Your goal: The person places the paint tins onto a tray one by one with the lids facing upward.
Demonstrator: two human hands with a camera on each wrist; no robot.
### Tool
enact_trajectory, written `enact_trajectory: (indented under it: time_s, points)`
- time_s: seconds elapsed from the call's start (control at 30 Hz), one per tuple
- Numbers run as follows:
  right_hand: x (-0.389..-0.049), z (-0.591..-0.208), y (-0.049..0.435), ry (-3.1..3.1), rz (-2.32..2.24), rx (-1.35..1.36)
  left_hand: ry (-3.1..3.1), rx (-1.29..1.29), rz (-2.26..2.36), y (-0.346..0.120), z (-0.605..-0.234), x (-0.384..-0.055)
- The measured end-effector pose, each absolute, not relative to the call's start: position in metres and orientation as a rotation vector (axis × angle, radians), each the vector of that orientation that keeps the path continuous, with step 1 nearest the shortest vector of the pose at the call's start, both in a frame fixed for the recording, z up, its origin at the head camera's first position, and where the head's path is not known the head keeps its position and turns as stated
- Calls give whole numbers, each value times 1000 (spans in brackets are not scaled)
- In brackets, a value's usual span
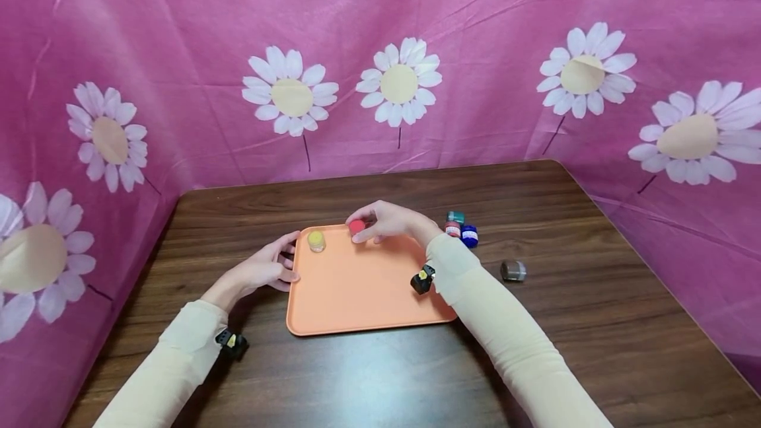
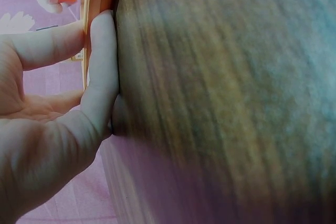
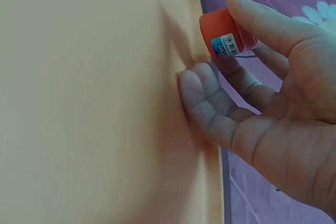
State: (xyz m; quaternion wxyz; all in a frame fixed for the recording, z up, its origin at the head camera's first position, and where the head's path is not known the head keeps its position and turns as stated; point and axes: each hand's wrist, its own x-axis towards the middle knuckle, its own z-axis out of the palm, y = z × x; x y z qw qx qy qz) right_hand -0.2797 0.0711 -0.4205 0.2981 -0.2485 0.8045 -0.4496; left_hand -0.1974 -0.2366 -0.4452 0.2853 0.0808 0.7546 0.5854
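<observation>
Curtain (image 1: 208,32): pink cloth with large white daisies, hung beyond and to either side of the tray.
Bench (image 1: 582,322): dark wood grain, beneath the tray, apparently chosen as a flat, steady support.
Tray (image 1: 368,296): orange, shallow, raised rim all round; rests flat on the bench, presumably so the rim keeps small items in.
Left hand (image 1: 261,271): at the tray's left rim. Fingers apart, touching the rim, one laid along the outer wall; likely there to steady it.
Right hand (image 1: 389,221): at the tray's far rim. Thumb and fingers clamped on the red jar (image 1: 357,226); the side grip probably suits so small a round body. Whether the jar touches the tray cannot be told.
Yellow jar (image 1: 316,241): upright inside the tray's far left corner, likely out of the way there.
Blue jar (image 1: 469,236), pale-red jar (image 1: 453,228), teal jar (image 1: 455,216): clustered right of the tray, near its far end, seemingly within the right hand's reach.
Brown jar (image 1: 512,271): alone, farther right of the tray, apparently on its side.
</observation>
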Motion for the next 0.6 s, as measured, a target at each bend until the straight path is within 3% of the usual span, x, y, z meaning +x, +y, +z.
enact_trajectory:
  time_s: [0.6]
  points:
    - [-276,-425,52,2223,-1108,-684,2000,196,1578,-236,-442,-196]
